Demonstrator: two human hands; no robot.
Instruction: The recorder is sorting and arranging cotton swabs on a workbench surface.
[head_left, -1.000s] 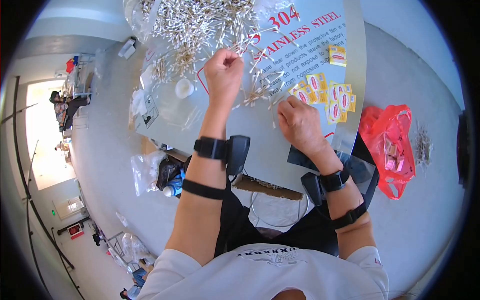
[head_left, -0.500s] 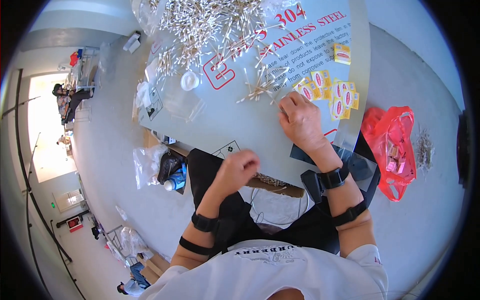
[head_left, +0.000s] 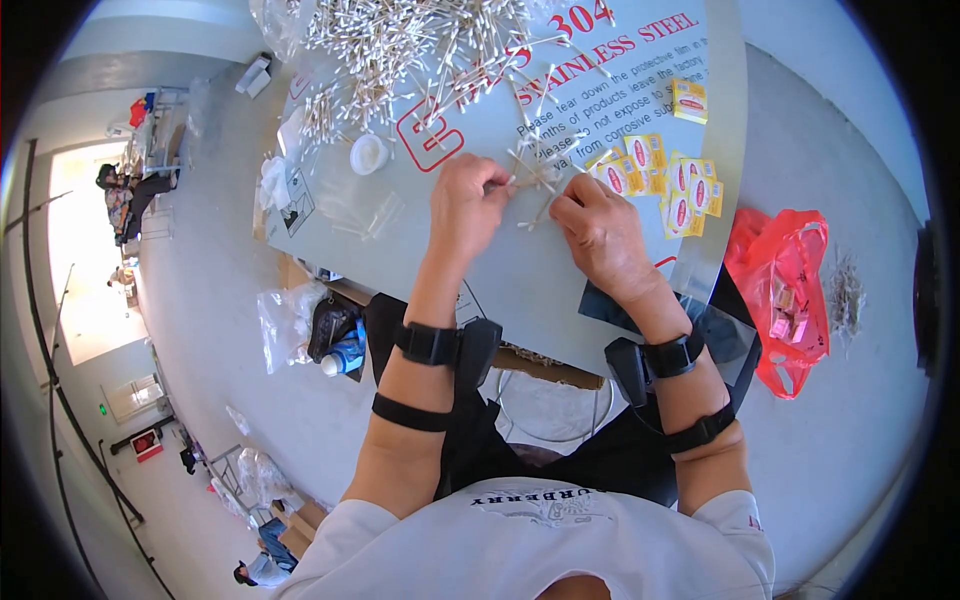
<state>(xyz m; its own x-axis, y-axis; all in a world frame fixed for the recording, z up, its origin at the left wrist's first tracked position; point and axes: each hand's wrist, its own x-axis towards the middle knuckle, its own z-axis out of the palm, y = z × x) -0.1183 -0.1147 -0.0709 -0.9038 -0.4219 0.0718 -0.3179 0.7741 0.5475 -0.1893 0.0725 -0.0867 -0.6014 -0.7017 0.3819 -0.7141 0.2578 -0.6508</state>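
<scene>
A loose cluster of cotton swabs (head_left: 537, 165) lies on the table between my two hands. My left hand (head_left: 465, 208) is at its left side, thumb and fingers pinched at the ends of some swabs. Across from it, my right hand (head_left: 608, 235) has its fingertips closed at a swab that slants down toward the tabletop; its fingers partly hide the hold. Just beyond the right hand are several small yellow-and-white packets (head_left: 640, 168) with red ovals. A much larger heap of cotton swabs (head_left: 400, 55) covers the far left of the table.
A round white tub (head_left: 369, 154) and clear plastic bags (head_left: 365, 212) sit on the left of the printed metal-look tabletop (head_left: 540, 290). Another yellow packet (head_left: 690, 100) lies far right. A red plastic bag (head_left: 785, 300) with pink boxes is on the floor at right.
My left hand has moved up and away from above my lap to the swab cluster. My right hand has stayed nearly in place, its fingers shifting slightly.
</scene>
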